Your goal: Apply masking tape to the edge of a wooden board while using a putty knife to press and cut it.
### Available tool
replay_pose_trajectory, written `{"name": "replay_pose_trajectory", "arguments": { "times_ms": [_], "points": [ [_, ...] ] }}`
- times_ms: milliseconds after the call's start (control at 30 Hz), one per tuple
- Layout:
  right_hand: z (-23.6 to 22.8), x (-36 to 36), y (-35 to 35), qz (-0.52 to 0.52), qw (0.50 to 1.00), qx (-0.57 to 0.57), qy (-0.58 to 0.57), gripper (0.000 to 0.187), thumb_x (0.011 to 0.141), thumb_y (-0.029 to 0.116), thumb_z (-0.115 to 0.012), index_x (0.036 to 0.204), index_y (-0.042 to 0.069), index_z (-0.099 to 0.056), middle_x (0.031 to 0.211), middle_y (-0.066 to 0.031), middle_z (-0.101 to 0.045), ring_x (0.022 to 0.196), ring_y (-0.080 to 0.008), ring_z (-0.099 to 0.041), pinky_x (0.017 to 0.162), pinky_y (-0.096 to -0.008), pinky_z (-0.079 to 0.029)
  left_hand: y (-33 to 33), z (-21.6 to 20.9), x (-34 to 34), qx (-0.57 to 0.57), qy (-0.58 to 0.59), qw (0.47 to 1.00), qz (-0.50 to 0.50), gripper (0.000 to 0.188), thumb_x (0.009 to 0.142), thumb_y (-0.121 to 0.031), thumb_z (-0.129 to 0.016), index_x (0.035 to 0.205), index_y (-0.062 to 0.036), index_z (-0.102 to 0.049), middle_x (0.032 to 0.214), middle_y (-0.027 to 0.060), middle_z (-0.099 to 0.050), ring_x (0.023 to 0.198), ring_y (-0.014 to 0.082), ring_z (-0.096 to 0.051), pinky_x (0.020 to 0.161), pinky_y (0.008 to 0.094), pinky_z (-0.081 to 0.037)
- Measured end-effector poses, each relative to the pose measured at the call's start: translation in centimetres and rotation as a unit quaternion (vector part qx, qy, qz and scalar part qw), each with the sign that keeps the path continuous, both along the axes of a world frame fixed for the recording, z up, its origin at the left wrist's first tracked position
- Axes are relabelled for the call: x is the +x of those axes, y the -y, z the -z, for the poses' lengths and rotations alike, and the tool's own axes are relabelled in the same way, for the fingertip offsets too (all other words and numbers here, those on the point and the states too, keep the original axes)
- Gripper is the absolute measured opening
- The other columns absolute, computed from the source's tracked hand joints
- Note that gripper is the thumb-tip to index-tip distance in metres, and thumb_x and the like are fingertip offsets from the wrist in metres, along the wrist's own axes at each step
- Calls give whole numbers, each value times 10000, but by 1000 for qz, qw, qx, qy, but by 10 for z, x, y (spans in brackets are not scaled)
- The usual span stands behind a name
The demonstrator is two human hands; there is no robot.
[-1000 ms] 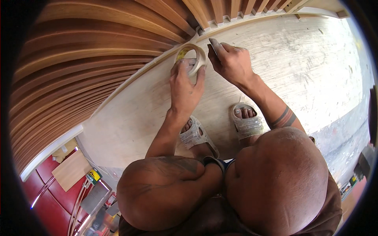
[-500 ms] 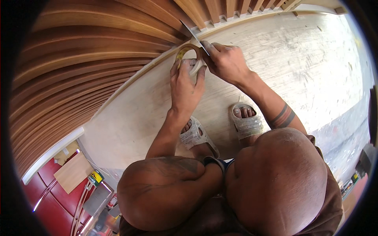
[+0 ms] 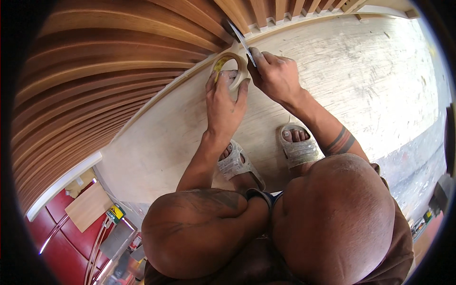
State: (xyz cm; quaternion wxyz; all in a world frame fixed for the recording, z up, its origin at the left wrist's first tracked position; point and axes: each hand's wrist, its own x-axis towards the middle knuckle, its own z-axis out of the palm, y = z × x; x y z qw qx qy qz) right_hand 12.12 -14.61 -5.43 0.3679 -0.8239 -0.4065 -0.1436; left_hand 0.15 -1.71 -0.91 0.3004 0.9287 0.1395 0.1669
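Since half a second ago, the blade point(image 3: 244, 43) has swung a little clockwise: its tip, which was reaching toward 11 o'clock across the wall of wooden slats point(image 3: 118, 42), has gone to the right, to the corner where the two slat walls meet, near 12 o'clock. The roll of tape point(image 3: 241, 66) has stayed almost in its place. For the work in hand, I judge from this that the right hand point(image 3: 280, 76) does the moving, while the left hand point(image 3: 223, 104) keeps the roll steady.

The left hand is grasping the roll, with fingers inside the ring; the roll is at 12 o'clock from the middle of the view, close to the foot of the slats. The right hand, at 1 o'clock, is clenched around the near end of the blade. The blade lies just beside the roll, at its 1 o'clock side; whether it touches the tape, I cannot tell.

Now the count: one roll, one blade, two hands, two sandals point(image 3: 235, 164) on the feet, and two bare knees point(image 3: 337, 213) toward 5 and 7 o'clock. One pale floor point(image 3: 351, 71) spreads toward 2 o'clock. At 8 o'clock there are one light wood panel point(image 3: 89, 207) and one green and yellow box point(image 3: 114, 213). The slats are too many for an exact number.
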Motion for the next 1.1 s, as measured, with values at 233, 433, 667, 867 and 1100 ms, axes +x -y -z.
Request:
{"name": "replay_pose_trajectory", "arguments": {
  "times_ms": [233,433,667,867,1100],
  "points": [
    [1,7,0,-43,999,2,-30,329,923,152,-763,1231,50,-706,759,-96,-670,599,-329,-672,520,-438,-531,-3,-2,-1,-12,-21,1000,-13,282,914,-135,-812,1083,33,-662,1069,232,-719,1034,422,-704,905,490,-552],
    [2,2,6,-14,1000,4,-8,328,889,111,-778,1205,45,-720,762,-96,-660,607,-321,-670,531,-426,-536,-11,-10,1,23,3,999,47,277,920,-146,-798,1065,34,-645,1028,239,-701,997,432,-695,885,499,-551],
    [3,1,25,-61,992,56,-94,300,911,148,-759,1193,52,-728,790,-108,-678,623,-339,-673,542,-450,-533,-41,-43,14,55,-148,975,155,285,935,-133,-771,1096,49,-621,1008,268,-703,974,460,-695,853,511,-555],
    [10,-12,39,-52,987,82,-128,396,889,96,-774,1281,63,-720,739,-88,-632,595,-291,-642,544,-423,-519,-44,-61,25,62,-300,939,158,359,930,-190,-786,1113,66,-613,976,284,-738,923,479,-723,801,523,-567],
    [10,-8,49,-42,983,96,-152,390,925,115,-768,1311,107,-714,755,-79,-631,614,-286,-645,544,-415,-518,-31,-55,32,22,-263,959,102,347,935,-205,-780,1126,49,-640,1007,274,-752,936,449,-745,830,504,-581]
  ]
}}
